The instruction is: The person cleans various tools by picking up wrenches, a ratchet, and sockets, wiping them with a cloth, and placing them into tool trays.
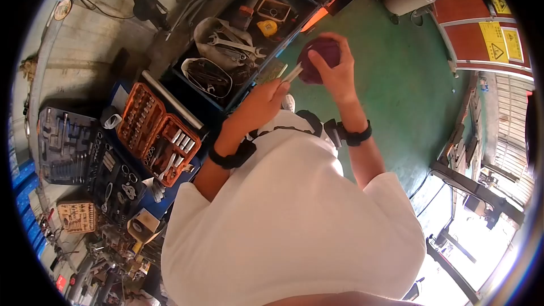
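Note:
My right hand (343,68) is wrapped round a rounded, dark purple thing (315,68), thumb across its near face and fingers over the top. I cannot make out its kind. Just left of it, my left hand (266,99) is closed on a short, pale, flat metal-looking piece (293,72). The tip of that piece points up and right, at the lower left edge of the purple thing; whether they touch I cannot tell. Both hands are in front of my body, above the green floor, and each wrist wears a black band.
At the left stands a blue tool trolley (294,29) with wrenches (233,44), a yellow tape measure (267,28) and a cordless drill (245,14). Lower left lie an orange socket set case (168,118) and a grey tool case (67,141). Red panels (462,34) with warning labels stand upper right.

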